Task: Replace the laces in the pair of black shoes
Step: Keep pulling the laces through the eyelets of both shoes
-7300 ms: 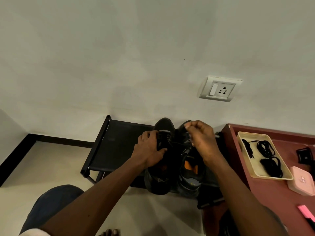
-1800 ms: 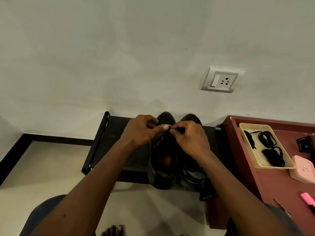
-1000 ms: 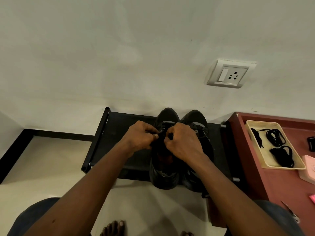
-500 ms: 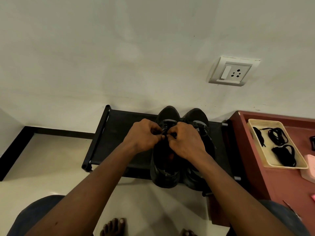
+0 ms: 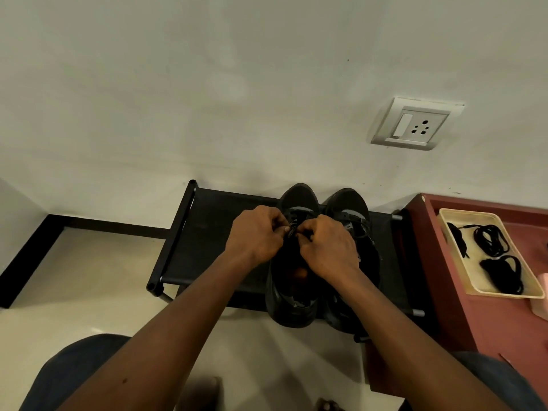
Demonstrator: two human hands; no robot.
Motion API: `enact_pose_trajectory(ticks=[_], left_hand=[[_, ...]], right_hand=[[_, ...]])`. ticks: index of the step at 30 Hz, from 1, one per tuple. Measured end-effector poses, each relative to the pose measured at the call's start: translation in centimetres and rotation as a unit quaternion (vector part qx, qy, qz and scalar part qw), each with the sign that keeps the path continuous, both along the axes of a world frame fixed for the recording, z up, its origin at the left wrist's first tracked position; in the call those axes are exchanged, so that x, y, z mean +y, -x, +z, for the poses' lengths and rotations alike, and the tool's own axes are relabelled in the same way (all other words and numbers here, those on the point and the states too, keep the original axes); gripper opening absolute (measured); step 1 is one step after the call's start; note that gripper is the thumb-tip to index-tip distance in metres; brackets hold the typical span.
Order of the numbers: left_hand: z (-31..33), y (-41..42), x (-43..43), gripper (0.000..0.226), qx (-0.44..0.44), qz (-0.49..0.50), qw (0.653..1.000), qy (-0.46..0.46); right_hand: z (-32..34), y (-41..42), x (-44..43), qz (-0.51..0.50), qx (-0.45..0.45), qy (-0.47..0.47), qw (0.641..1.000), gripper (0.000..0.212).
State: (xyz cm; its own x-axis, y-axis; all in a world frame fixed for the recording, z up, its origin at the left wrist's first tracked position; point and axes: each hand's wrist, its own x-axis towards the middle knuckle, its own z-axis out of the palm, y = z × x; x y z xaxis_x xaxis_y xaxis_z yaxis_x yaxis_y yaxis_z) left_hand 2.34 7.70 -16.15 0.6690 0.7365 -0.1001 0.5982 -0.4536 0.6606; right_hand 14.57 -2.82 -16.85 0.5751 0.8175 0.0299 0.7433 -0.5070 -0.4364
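2 black shoes, the left shoe [image 5: 292, 305] and the right shoe [image 5: 347, 203], stand side by side at the right end of a rack [image 5: 204, 241]. Their toes are at its back edge by the wall [image 5: 207, 99] and their heels hang over its front edge. Both hands meet over the left shoe and cover its eyelets and most of its tongue. The left hand [image 5: 256, 238] and the right hand [image 5: 327, 247] have their fingers [image 5: 280, 225] curled, pinching a lace [image 5: 292, 229] between them. Black on black, the lace's path through the shoe cannot be followed. The right forearm crosses the right shoe and hides its inner side.

The rack is a dull black fabric sheet on thin tubes with rounded corners. Its left half is bare, with pale glossy floor [image 5: 89, 292] in front. Just beside its right end stands a red-brown tabletop [image 5: 439, 292] with a raised rim. Near the tabletop's back left corner lies a shallow cream tray [image 5: 471, 262] holding 2 coiled laces [image 5: 490, 240] and 1 looser one. A pink thing [image 5: 542, 289] at the picture's right edge is cut off. A white socket [image 5: 415, 124] sits on the wall above.
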Motion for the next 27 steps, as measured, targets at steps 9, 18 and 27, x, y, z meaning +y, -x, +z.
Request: enact_pose_trajectory(ticks=[9, 18, 27], left_hand=[[0.9, 0.2, 0.2, 0.004, -0.013, 0.033, 0.999, -0.040], [2.3, 1.7, 2.9, 0.011, -0.126, 0.185, 0.975, -0.005], [3.1, 1.2, 4.2, 0.013, -0.445, 0.308, 0.738, 0.402]], right_hand=[[-0.3, -0.1, -0.8, 0.005, -0.068, 0.013, 0.998, 0.022], [0.1, -0.3, -1.6, 0.013, -0.054, 0.010, 0.998, 0.027], [0.2, -0.8, -1.7, 0.037, 0.006, -0.007, 0.999, 0.026]])
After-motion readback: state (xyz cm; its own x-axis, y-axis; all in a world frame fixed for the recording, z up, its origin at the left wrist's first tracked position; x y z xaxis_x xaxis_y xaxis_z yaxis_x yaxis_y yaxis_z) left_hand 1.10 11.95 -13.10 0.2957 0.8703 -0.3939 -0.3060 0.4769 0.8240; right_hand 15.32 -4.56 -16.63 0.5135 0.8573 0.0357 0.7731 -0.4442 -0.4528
